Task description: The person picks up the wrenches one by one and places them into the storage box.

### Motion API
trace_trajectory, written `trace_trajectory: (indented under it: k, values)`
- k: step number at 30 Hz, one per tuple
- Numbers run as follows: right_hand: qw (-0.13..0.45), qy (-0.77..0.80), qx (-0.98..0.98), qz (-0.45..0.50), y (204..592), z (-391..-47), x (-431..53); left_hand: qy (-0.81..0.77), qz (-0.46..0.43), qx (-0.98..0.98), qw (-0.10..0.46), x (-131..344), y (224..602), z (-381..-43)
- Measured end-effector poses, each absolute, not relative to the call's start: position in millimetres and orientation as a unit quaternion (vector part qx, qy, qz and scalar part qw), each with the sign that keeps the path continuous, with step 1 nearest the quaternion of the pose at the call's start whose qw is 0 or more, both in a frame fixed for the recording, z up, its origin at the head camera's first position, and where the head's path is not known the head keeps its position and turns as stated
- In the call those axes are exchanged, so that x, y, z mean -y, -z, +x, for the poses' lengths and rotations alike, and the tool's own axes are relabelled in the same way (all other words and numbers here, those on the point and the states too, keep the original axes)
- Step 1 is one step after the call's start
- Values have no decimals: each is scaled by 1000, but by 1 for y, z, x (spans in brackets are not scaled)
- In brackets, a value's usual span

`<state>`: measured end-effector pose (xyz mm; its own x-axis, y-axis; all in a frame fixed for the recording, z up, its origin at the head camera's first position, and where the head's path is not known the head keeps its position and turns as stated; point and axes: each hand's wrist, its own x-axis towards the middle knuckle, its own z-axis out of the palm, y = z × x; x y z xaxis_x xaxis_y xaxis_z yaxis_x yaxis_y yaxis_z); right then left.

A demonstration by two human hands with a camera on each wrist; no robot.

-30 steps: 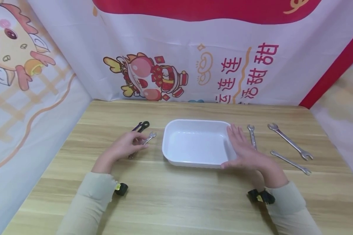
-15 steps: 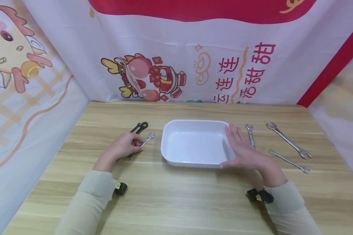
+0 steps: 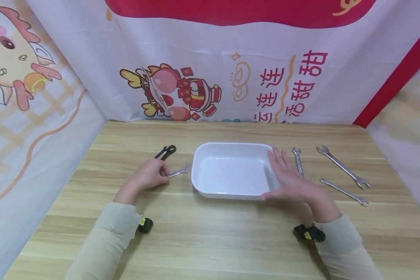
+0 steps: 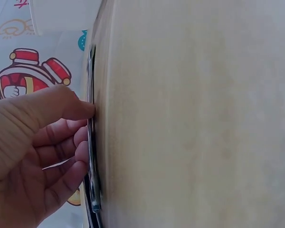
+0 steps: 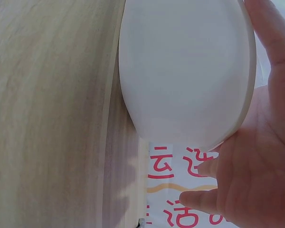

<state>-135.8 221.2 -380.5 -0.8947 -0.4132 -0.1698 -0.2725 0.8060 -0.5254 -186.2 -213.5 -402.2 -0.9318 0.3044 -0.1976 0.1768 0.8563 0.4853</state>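
My left hand pinches a small silver open-ended wrench between thumb and fingertips, its open end pointing right toward the tub. In the left wrist view the wrench shows edge-on, close along the tabletop, with the thumb at its side. Just beyond that hand lie a black ring-ended wrench and a thinner dark wrench, both partly hidden by it. My right hand rests with spread, mostly straight fingers against the right end of a white rectangular tub. Nothing lies inside the tub.
Right of the tub are three silver wrenches: a short one partly behind my right hand, a large one and a slim one. A printed cloth hangs along the back edge of the wooden table.
The silver wrench has swung from a steep slant to a flatter angle, its open end moving down and slightly right, as the left hand shifted a little. Right hand and tub stay put.
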Motion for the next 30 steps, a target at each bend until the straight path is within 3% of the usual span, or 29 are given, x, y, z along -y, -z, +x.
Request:
trace_trajectory:
  k: [8,30]
  values:
    - [136,256,-939,-184,380,-135,-222,-222,148,-946,183,211,397,-186]
    - [128,257,-938,-197,384,-136,-222,-266,202,-920,206,220,395,-181]
